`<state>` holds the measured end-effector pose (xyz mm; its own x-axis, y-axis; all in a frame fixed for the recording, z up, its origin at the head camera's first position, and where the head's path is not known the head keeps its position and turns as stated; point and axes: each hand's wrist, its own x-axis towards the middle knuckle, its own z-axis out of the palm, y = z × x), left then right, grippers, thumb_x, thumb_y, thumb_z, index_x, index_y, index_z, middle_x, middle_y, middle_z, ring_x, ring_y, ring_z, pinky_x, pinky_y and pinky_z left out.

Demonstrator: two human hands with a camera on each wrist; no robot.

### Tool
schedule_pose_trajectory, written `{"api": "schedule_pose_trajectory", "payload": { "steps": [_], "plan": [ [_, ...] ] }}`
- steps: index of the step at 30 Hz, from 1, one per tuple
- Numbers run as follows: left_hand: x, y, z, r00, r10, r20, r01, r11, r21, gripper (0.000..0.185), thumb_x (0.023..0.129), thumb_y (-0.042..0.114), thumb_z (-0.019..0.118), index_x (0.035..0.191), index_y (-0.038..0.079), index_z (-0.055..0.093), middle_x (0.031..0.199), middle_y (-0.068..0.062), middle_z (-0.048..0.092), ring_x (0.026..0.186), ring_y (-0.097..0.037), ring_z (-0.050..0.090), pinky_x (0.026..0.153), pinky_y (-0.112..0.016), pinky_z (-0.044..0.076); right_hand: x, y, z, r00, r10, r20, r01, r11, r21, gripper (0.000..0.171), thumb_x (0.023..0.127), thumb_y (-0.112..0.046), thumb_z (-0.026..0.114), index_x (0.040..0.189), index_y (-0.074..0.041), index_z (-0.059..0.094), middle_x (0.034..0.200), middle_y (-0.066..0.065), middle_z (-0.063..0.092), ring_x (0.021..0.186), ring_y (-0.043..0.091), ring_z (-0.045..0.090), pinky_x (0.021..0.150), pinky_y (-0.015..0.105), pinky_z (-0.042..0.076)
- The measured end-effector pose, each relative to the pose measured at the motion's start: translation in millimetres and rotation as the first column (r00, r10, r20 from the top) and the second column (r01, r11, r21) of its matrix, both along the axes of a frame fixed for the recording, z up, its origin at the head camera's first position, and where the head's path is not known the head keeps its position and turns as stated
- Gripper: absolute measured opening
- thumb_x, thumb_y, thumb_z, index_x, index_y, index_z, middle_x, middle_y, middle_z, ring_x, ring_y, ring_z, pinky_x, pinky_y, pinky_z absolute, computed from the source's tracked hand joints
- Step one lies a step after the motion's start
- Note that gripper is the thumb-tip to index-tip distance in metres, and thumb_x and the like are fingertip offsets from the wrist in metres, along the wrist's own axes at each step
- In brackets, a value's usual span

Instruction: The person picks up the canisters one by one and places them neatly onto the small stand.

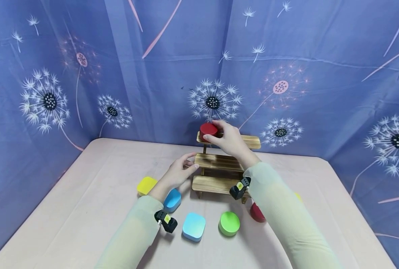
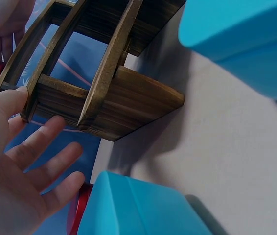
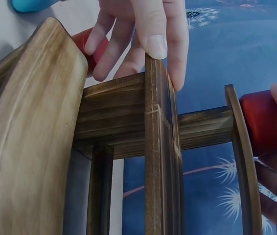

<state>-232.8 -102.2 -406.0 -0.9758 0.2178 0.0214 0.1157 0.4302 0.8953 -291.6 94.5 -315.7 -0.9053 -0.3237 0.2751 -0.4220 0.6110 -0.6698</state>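
A three-tier wooden display stand (image 1: 216,161) stands near the back of the table. My right hand (image 1: 231,140) holds a red round tin (image 1: 207,130) at the left end of the top tier, thumb in front and fingers behind. In the right wrist view, that tin (image 3: 265,122) touches the top board. My left hand (image 1: 181,170) pinches the left end of the middle tier between thumb and forefinger, its other fingers spread, as the left wrist view shows. Another red tin (image 2: 80,210) is partly hidden beyond this hand.
In front of the stand sit a light blue rounded-square box (image 1: 194,226), a green round tin (image 1: 229,223) and a red tin (image 1: 257,213). Left are a yellow box (image 1: 147,185) and a blue box (image 1: 172,200). Another yellow item (image 1: 298,197) peeks past the right sleeve. A blue dandelion-print cloth (image 1: 159,93) hangs behind.
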Motion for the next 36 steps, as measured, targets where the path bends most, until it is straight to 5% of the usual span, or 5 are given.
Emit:
{"api": "schedule_pose_trajectory", "payload": {
  "steps": [12,36],
  "plan": [
    [-0.7,2,-1.5,1.000,0.008,-0.005,-0.008,1.000,-0.004,0.052,0.093,0.029,0.059,0.142,0.019,0.043,0.113,-0.012,0.065,0.106,-0.024,0.061,0.090,-0.040,0.050,6.5,10,2.5,0.999,-0.022,0.035,0.023,0.999,-0.036,0.070,0.082,-0.037,0.073,0.138,-0.005,0.046,0.132,0.012,0.057,0.117,0.026,0.058,0.098,0.041,0.047],
    [1.0,1,-0.5,1.000,0.007,-0.006,-0.007,1.000,0.007,0.054,0.093,0.027,0.059,0.143,0.016,0.041,0.116,-0.015,0.064,0.111,-0.028,0.059,0.095,-0.044,0.047,31.9,47,-7.6,0.993,-0.071,-0.090,0.069,0.997,-0.025,0.062,0.081,-0.038,0.073,0.133,-0.010,0.053,0.127,0.013,0.061,0.118,0.028,0.057,0.101,0.045,0.043]
  ]
}}
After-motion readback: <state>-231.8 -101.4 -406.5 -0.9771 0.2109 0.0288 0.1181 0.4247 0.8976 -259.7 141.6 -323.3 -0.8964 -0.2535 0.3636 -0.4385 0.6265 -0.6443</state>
